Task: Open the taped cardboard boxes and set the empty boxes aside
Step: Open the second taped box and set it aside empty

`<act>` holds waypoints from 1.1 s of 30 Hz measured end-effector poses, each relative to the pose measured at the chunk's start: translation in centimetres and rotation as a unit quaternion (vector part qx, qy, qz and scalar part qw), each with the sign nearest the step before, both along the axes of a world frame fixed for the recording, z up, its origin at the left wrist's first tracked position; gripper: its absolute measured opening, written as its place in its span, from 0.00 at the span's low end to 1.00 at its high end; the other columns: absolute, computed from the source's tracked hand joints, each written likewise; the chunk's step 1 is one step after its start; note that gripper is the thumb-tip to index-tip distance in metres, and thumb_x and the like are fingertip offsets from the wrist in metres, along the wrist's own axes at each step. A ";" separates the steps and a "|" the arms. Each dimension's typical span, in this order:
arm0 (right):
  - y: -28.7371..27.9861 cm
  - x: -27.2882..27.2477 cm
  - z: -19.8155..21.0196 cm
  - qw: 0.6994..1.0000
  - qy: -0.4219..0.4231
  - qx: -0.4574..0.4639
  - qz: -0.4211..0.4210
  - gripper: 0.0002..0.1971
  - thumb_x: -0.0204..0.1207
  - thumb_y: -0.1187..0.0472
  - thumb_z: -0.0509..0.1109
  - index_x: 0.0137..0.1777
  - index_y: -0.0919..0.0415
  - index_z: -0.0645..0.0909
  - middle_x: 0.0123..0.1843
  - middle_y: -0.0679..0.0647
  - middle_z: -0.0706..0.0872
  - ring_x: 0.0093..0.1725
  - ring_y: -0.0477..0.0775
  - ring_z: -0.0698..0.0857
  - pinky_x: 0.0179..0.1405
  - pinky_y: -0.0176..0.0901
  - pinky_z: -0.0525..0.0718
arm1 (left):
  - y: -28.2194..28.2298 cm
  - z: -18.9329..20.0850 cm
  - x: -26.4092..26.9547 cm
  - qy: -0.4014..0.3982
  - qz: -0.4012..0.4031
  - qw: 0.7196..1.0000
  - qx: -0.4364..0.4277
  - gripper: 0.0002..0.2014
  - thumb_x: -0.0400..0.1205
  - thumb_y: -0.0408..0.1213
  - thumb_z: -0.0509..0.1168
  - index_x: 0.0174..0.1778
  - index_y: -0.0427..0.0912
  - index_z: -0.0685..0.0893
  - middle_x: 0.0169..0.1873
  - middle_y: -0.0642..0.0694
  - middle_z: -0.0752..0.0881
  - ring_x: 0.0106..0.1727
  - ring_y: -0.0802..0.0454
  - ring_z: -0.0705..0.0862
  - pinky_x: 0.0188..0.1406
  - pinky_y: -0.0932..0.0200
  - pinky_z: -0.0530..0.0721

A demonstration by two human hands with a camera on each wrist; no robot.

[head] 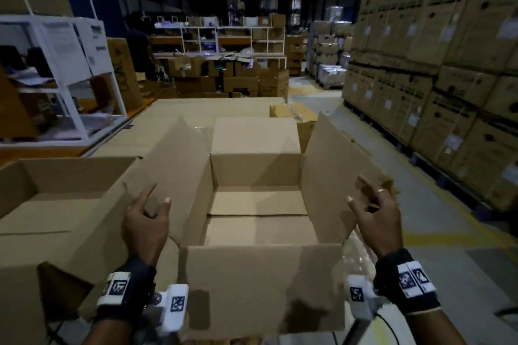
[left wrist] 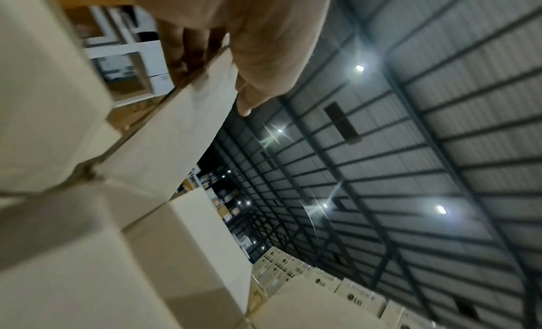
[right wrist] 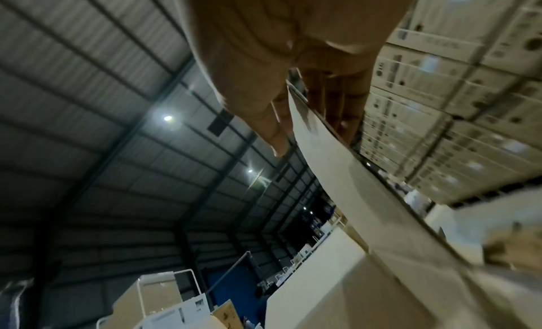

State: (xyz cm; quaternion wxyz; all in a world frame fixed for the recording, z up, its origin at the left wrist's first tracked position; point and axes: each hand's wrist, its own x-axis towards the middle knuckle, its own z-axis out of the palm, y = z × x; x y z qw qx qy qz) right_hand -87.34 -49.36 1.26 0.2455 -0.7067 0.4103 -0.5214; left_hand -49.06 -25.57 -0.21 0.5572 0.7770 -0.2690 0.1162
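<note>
An open, empty cardboard box (head: pixel 255 171) sits in front of me in the head view, all its flaps raised or folded out. My left hand (head: pixel 157 196) holds the left side flap (head: pixel 179 159), thumb inside and fingers behind it. My right hand (head: pixel 361 190) holds the right side flap (head: pixel 333 165) the same way. In the left wrist view the flap's edge (left wrist: pixel 187 107) runs between the thumb and fingers of my left hand (left wrist: pixel 211 83). The right wrist view shows the right flap (right wrist: pixel 322 153) pinched in my right hand (right wrist: pixel 310 137).
A second open box (head: pixel 56 204) stands to the left, touching this one. Tall stacks of cartons (head: pixel 448 64) line the right side past a yellow floor line (head: pixel 448 238). A white rack (head: pixel 70 64) stands far left, a smaller box (head: pixel 297 115) lies beyond, and a person (head: pixel 138 47) stands by the back shelves.
</note>
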 end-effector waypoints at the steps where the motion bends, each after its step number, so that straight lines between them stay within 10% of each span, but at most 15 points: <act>1: -0.7 0.2 0.8 0.999 0.047 -0.025 -0.005 0.26 0.77 0.61 0.79 0.75 0.47 0.80 0.61 0.50 0.86 0.55 0.52 0.84 0.53 0.47 0.84 | -0.4 0.9 0.4 -0.029 -0.003 0.999 0.031 0.24 0.80 0.42 0.76 0.73 0.57 0.84 0.71 0.38 0.84 0.65 0.35 0.84 0.64 0.41 0.84; 5: -3.0 1.2 3.6 0.980 0.180 -0.078 -0.035 0.23 0.77 0.57 0.78 0.72 0.50 0.83 0.58 0.50 0.89 0.56 0.53 0.87 0.53 0.49 0.86 | -2.2 3.6 1.7 -0.109 -0.009 0.983 0.147 0.21 0.80 0.38 0.75 0.70 0.54 0.87 0.67 0.31 0.86 0.62 0.28 0.85 0.62 0.39 0.83; 11: -4.3 3.7 3.6 0.955 0.222 -0.187 -0.064 0.16 0.74 0.67 0.80 0.62 0.59 0.91 0.48 0.62 0.94 0.42 0.64 0.92 0.41 0.48 0.86 | -3.7 4.0 2.5 -0.241 -0.039 0.954 0.175 0.24 0.76 0.23 0.75 0.67 0.45 0.90 0.39 0.25 0.89 0.34 0.26 0.87 0.33 0.40 0.86; 19: -5.9 6.1 4.8 0.929 0.206 -0.307 -0.013 0.20 0.66 0.73 0.85 0.60 0.66 0.90 0.35 0.65 0.92 0.27 0.62 0.89 0.29 0.46 0.84 | -4.2 5.9 2.8 -0.359 -0.035 0.920 0.153 0.38 0.68 0.19 0.79 0.76 0.35 0.80 0.29 0.31 0.84 0.21 0.37 0.81 0.20 0.50 0.82; 25: -6.5 6.4 6.0 0.910 0.147 -0.388 0.013 0.19 0.78 0.58 0.65 0.59 0.68 0.91 0.30 0.62 0.89 0.22 0.57 0.84 0.30 0.36 0.74 | -3.1 9.1 1.9 -0.428 0.002 0.894 0.130 0.25 0.79 0.30 0.65 0.75 0.34 0.81 0.28 0.30 0.85 0.20 0.37 0.82 0.17 0.51 0.81; 33: -6.1 9.2 9.4 0.906 0.019 -0.421 0.040 0.13 0.79 0.64 0.72 0.60 0.67 0.90 0.29 0.65 0.88 0.20 0.55 0.75 0.33 0.38 0.68 | 1.8 14.3 2.5 -0.493 0.055 0.858 0.137 0.26 0.79 0.28 0.68 0.75 0.33 0.80 0.27 0.31 0.85 0.17 0.39 0.78 0.16 0.50 0.80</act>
